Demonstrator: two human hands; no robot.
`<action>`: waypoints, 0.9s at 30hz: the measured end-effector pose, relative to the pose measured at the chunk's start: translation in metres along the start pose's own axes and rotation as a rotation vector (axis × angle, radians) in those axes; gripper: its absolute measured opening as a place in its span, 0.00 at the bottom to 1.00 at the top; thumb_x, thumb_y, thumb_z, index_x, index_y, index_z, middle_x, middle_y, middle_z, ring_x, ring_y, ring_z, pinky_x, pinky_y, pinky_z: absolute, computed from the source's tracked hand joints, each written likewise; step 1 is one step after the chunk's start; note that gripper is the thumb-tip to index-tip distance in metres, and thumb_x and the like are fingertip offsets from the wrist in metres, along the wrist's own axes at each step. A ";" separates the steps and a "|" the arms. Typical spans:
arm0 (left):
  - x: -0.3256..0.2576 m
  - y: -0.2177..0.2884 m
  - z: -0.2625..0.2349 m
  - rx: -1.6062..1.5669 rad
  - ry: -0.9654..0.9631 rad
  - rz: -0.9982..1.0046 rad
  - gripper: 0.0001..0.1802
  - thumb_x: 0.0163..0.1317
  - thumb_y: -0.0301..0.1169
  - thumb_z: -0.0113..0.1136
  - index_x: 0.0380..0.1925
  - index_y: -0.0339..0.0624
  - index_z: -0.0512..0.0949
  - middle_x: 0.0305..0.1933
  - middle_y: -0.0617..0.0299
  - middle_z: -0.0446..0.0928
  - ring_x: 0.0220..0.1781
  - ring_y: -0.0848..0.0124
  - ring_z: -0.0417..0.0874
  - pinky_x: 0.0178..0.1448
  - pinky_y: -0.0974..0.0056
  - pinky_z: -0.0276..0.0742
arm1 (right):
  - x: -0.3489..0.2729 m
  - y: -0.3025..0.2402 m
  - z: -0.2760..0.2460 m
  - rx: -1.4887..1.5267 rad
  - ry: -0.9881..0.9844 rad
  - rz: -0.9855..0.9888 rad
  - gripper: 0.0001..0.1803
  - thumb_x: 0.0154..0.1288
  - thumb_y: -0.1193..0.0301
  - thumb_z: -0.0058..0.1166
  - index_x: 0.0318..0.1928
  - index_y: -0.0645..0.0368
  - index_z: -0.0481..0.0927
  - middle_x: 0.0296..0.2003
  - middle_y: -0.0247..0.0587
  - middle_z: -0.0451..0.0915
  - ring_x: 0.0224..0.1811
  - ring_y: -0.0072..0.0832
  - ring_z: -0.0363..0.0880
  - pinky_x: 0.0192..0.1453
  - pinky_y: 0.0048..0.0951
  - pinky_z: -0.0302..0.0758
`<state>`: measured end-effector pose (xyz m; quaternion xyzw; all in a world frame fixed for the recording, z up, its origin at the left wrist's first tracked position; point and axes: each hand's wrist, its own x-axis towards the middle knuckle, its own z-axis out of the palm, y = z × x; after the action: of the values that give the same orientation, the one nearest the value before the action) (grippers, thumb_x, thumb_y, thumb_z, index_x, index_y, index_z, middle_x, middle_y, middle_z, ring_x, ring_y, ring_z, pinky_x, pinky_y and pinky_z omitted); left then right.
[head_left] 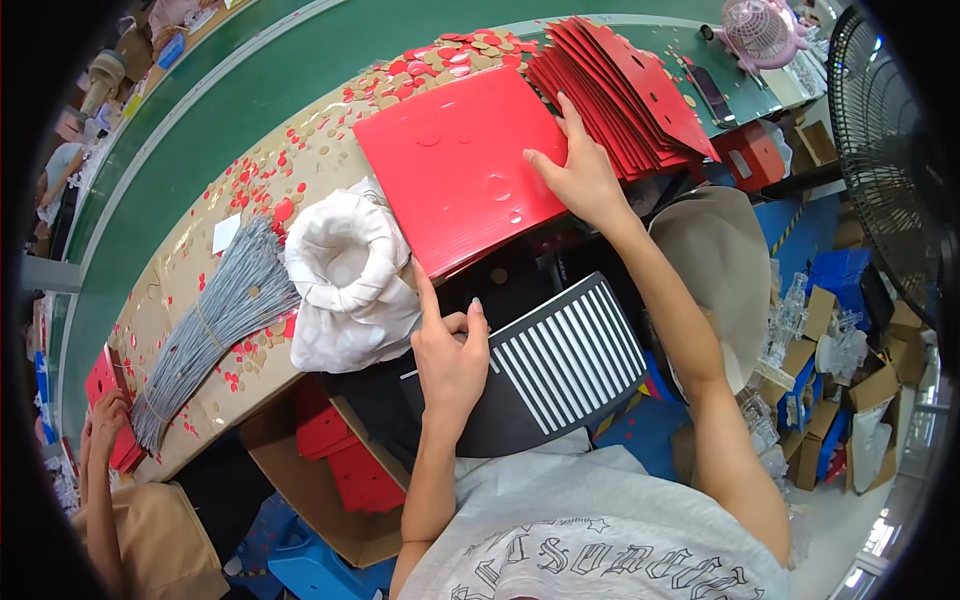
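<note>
A flat red cardboard sheet (460, 150) with several partly cut circles lies at the table's front edge, tilted slightly. My right hand (585, 180) rests on its right side, thumb and fingers spread. Below its near left corner is my left hand (450, 360): the index finger points up against the sheet's edge, the thumb stands apart, and the other fingers curl in with nothing visible in them. Just left of the sheet sits a white cloth bag (345, 260) with a rolled rim. Behind my right hand leans a stack of red cardboard pieces (625, 100) with small holes.
Red and tan paper discs (440, 65) litter the table. A tied bundle of grey cords (210, 330) lies left. Below stands a cardboard box (290, 450) holding red pieces. A co-worker's hand (108, 415) holds a red piece. A black fan (880, 150) stands right.
</note>
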<state>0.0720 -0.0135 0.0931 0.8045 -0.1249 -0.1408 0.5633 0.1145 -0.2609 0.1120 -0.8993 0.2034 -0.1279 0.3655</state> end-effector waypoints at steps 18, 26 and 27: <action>0.002 0.005 0.000 -0.061 -0.001 -0.024 0.43 0.66 0.24 0.56 0.77 0.35 0.46 0.16 0.62 0.77 0.19 0.81 0.72 0.29 0.72 0.70 | 0.005 0.010 0.008 -0.011 0.143 -0.086 0.45 0.63 0.61 0.64 0.74 0.67 0.56 0.65 0.66 0.71 0.67 0.49 0.73 0.71 0.40 0.68; 0.004 0.000 -0.003 -0.330 -0.077 -0.056 0.48 0.64 0.20 0.57 0.78 0.37 0.41 0.23 0.61 0.80 0.25 0.79 0.79 0.33 0.75 0.73 | 0.010 0.019 0.011 0.110 0.176 -0.046 0.39 0.63 0.63 0.65 0.70 0.63 0.63 0.64 0.59 0.73 0.69 0.44 0.72 0.71 0.38 0.67; 0.004 -0.001 -0.005 -0.320 -0.108 -0.061 0.50 0.64 0.21 0.57 0.78 0.37 0.37 0.23 0.60 0.81 0.26 0.78 0.80 0.36 0.74 0.75 | 0.009 0.015 0.011 0.111 0.192 -0.060 0.39 0.63 0.63 0.65 0.70 0.62 0.63 0.64 0.59 0.73 0.69 0.43 0.71 0.71 0.37 0.67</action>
<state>0.0773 -0.0104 0.0938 0.6993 -0.1063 -0.2191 0.6721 0.1222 -0.2678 0.0944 -0.8668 0.2031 -0.2355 0.3898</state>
